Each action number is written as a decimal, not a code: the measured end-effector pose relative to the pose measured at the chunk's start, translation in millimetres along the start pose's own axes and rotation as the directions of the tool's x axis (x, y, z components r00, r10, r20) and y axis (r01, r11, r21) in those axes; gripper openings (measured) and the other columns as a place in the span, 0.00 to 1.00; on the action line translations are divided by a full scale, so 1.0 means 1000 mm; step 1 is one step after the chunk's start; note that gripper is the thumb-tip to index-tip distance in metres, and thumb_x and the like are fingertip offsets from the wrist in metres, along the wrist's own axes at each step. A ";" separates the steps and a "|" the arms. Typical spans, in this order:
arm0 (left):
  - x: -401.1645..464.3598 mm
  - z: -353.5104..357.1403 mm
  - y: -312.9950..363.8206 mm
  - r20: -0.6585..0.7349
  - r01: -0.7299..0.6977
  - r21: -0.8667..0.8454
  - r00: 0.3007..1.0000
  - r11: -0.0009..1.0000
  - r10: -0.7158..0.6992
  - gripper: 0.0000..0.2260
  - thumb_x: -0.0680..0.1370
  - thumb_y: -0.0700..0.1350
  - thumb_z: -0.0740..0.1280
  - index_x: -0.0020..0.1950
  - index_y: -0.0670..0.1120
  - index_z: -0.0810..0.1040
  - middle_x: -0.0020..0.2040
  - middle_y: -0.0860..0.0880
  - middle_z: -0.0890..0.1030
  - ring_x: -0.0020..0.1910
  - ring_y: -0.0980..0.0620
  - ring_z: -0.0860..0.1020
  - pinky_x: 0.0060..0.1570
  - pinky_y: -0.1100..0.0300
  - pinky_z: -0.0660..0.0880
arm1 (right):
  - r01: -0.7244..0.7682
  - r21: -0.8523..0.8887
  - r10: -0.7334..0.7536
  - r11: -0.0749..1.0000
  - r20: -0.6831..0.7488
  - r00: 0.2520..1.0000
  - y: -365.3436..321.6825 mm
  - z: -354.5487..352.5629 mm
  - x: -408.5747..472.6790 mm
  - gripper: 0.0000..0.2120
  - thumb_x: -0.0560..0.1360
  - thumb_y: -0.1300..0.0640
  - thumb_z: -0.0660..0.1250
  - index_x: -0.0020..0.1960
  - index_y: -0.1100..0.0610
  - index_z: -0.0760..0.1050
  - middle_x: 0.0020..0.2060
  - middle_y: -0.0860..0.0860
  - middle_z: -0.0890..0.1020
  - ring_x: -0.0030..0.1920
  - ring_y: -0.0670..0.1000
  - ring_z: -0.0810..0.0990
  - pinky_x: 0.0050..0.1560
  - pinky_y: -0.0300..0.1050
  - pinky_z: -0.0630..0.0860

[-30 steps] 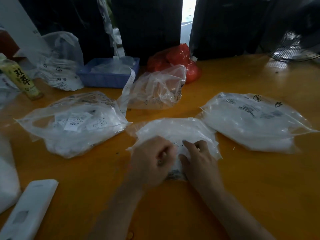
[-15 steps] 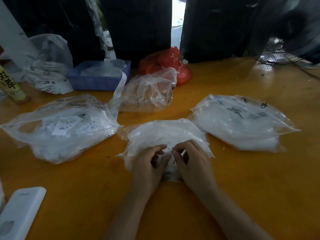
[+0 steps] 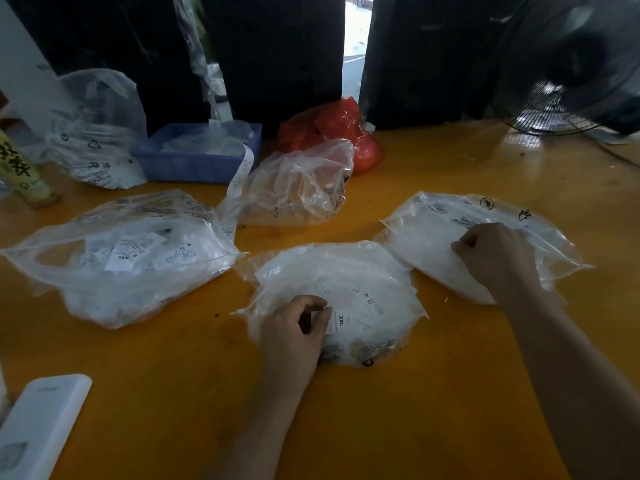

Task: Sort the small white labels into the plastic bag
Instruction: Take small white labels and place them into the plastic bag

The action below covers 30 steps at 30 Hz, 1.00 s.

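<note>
Three clear plastic bags of small white labels lie on the orange table [image 3: 433,393]. On the middle bag [image 3: 339,278] my left hand [image 3: 294,330] pinches a white label marked XXL [image 3: 337,322]; more labels lie loose beside it. My right hand [image 3: 495,258] rests with curled fingers on the right bag [image 3: 440,220], at its near edge. What it holds there I cannot make out. The left bag [image 3: 121,258] shows several printed labels through the plastic.
A crumpled clear bag [image 3: 298,188], a red bag [image 3: 332,129] and a blue tray [image 3: 197,157] stand behind. A yellow bottle [image 3: 20,171] and another bag [image 3: 97,133] sit far left, a fan [image 3: 568,64] far right. A white device [image 3: 38,424] lies near left.
My right hand has left the middle bag and moved right onto the right bag. My left hand stays on the middle bag, now pinching the XXL label.
</note>
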<state>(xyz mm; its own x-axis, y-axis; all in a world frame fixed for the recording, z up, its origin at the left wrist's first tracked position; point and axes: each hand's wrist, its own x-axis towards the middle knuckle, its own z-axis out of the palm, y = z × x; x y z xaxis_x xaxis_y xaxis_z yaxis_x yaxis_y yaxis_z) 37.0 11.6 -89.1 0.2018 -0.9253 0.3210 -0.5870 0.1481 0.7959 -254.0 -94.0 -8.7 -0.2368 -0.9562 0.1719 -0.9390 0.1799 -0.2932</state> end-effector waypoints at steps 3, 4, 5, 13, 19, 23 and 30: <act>-0.001 -0.002 0.000 -0.025 0.001 -0.030 1.000 1.000 -0.002 0.06 0.79 0.45 0.76 0.55 0.51 0.85 0.46 0.70 0.77 0.51 0.79 0.76 0.49 0.80 0.72 | -0.011 0.171 0.027 0.985 -0.088 0.996 0.004 0.003 -0.003 0.11 0.79 0.49 0.70 0.43 0.54 0.84 0.37 0.50 0.83 0.37 0.52 0.76 0.41 0.46 0.71; -0.001 -0.003 0.001 -0.041 -0.001 -0.042 0.999 0.999 -0.001 0.06 0.80 0.46 0.75 0.56 0.52 0.83 0.47 0.70 0.77 0.52 0.79 0.75 0.50 0.79 0.73 | -0.037 0.220 0.059 0.975 -0.096 0.994 0.005 0.003 -0.003 0.12 0.79 0.47 0.70 0.42 0.54 0.83 0.35 0.49 0.81 0.36 0.52 0.76 0.40 0.46 0.71; -0.002 -0.004 0.002 -0.057 -0.005 -0.051 0.998 0.999 0.002 0.06 0.80 0.46 0.74 0.57 0.54 0.82 0.49 0.70 0.77 0.53 0.79 0.75 0.50 0.78 0.74 | -0.059 0.243 0.087 0.968 -0.104 0.991 0.007 0.002 -0.003 0.14 0.79 0.47 0.70 0.41 0.55 0.82 0.33 0.49 0.81 0.35 0.51 0.76 0.38 0.46 0.71; -0.006 -0.013 0.006 -0.111 -0.050 -0.207 0.993 0.977 0.028 0.04 0.81 0.47 0.69 0.56 0.51 0.82 0.50 0.61 0.82 0.45 0.70 0.82 0.36 0.74 0.77 | -0.022 0.298 0.094 0.954 -0.229 0.969 0.008 -0.006 -0.006 0.11 0.81 0.53 0.63 0.47 0.57 0.82 0.38 0.51 0.82 0.38 0.54 0.76 0.36 0.43 0.67; -0.005 -0.011 -0.004 0.019 0.073 -0.428 0.997 0.901 -0.071 0.12 0.80 0.31 0.70 0.49 0.47 0.87 0.53 0.53 0.87 0.49 0.54 0.87 0.43 0.59 0.85 | 0.131 0.839 -0.085 0.528 -0.101 0.991 -0.034 -0.027 -0.060 0.12 0.80 0.48 0.66 0.42 0.52 0.81 0.31 0.51 0.79 0.30 0.50 0.75 0.31 0.43 0.70; -0.006 -0.014 -0.004 0.117 0.149 -0.458 0.987 0.876 -0.107 0.16 0.83 0.31 0.64 0.49 0.48 0.88 0.54 0.55 0.88 0.52 0.54 0.87 0.48 0.59 0.85 | 0.004 0.929 -0.374 0.371 0.145 0.916 -0.069 -0.009 -0.103 0.10 0.79 0.51 0.67 0.46 0.56 0.81 0.33 0.48 0.81 0.33 0.49 0.76 0.35 0.40 0.76; -0.007 -0.024 0.000 0.248 0.294 -0.554 0.951 0.779 -0.183 0.21 0.83 0.62 0.56 0.52 0.56 0.87 0.48 0.54 0.88 0.49 0.53 0.86 0.50 0.57 0.83 | 0.131 0.768 -0.463 0.627 0.232 0.855 -0.101 0.024 -0.123 0.06 0.80 0.48 0.67 0.46 0.47 0.80 0.37 0.43 0.83 0.29 0.46 0.74 0.31 0.38 0.71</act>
<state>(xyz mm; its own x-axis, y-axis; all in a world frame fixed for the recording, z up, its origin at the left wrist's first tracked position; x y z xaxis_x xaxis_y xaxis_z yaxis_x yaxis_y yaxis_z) 54.5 26.8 -79.6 0.1056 -0.9939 0.0323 0.0367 0.0363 0.9987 -123.6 -0.8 -22.9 0.2903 -0.9548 0.0642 -0.4280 -0.1896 -0.8837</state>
